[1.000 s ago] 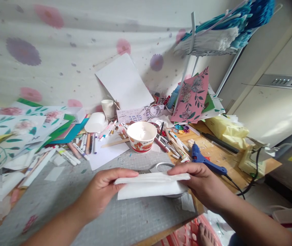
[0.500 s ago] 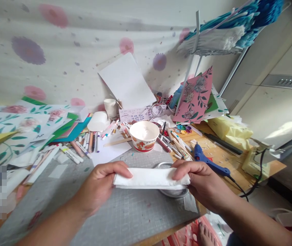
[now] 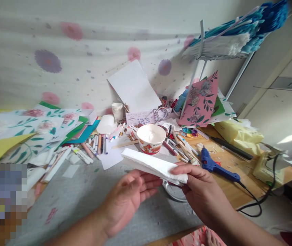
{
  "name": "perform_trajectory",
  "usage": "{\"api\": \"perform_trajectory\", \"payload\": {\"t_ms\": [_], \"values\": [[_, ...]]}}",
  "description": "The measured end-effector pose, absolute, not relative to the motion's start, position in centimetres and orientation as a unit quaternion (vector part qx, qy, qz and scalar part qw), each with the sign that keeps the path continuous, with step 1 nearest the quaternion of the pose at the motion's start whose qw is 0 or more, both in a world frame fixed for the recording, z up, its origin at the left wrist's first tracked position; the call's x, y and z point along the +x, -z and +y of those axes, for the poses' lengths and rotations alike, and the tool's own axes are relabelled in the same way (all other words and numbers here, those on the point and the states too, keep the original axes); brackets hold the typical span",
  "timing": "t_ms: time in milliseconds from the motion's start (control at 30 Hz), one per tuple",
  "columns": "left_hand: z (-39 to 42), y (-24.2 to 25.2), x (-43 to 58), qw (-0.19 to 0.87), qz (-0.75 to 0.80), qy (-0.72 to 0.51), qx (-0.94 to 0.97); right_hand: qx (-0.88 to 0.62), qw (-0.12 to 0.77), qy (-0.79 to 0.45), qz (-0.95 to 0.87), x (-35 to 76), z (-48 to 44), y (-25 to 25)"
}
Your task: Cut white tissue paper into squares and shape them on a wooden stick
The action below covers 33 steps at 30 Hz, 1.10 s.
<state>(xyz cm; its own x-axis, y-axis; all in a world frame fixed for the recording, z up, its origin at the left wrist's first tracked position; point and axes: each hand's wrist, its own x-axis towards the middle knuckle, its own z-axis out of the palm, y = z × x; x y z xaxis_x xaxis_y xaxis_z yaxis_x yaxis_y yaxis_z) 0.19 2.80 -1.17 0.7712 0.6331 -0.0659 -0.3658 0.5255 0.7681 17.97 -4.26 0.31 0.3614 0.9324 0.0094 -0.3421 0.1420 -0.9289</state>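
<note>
Our right hand [image 3: 199,193] is pinching the folded white paper [image 3: 148,163] at its 4 o'clock end, pressing the layers together; our left hand [image 3: 132,193] is lying open beneath, perhaps touching it.

Home craft corner, not a shop. Landmark: paper bowl [image 3: 151,138]. It stood at the back edge of a grey cutting mat [image 3: 89,191]. Left of the bowl lay loose marker pens [image 3: 94,148], coloured paper sheets [image 3: 81,131] and painted floral sheets [image 3: 33,123]. Right of it a blue glue gun [image 3: 214,165] lay on the wooden tabletop [image 3: 228,184]. Behind it were stacked paper cups [image 3: 117,111], a pink floral card [image 3: 202,100] and a flowered cloth [image 3: 58,51] over the wall. Just in front of the bowl was folded white paper [image 3: 153,164]. Below the desk edge, well in front of the bowl, a bare foot [image 3: 211,237] showed.
</note>
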Motion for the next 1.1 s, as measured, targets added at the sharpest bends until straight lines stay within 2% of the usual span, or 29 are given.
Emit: {"api": "perform_trajectory", "payload": {"t_ms": [267, 433, 800, 1100], "values": [[3.2, 0.6, 0.5, 0.815, 0.294, -0.362, 0.345, -0.482, 0.647, -0.446, -0.386, 17.3, -3.5, 0.9], [3.0, 0.7, 0.5, 0.801, 0.332, -0.381, 0.321, -0.510, 0.618, -0.353, -0.483, 17.3, -3.0, 1.2], [3.0, 0.8, 0.3, 0.823, 0.300, -0.375, 0.303, -0.528, 0.549, -0.145, -0.632, 17.3, -3.2, 1.3], [3.2, 0.4, 0.3, 0.778, 0.349, -0.404, 0.332, -0.502, 0.499, -0.102, -0.699, 16.7, -4.0, 1.2]]}}
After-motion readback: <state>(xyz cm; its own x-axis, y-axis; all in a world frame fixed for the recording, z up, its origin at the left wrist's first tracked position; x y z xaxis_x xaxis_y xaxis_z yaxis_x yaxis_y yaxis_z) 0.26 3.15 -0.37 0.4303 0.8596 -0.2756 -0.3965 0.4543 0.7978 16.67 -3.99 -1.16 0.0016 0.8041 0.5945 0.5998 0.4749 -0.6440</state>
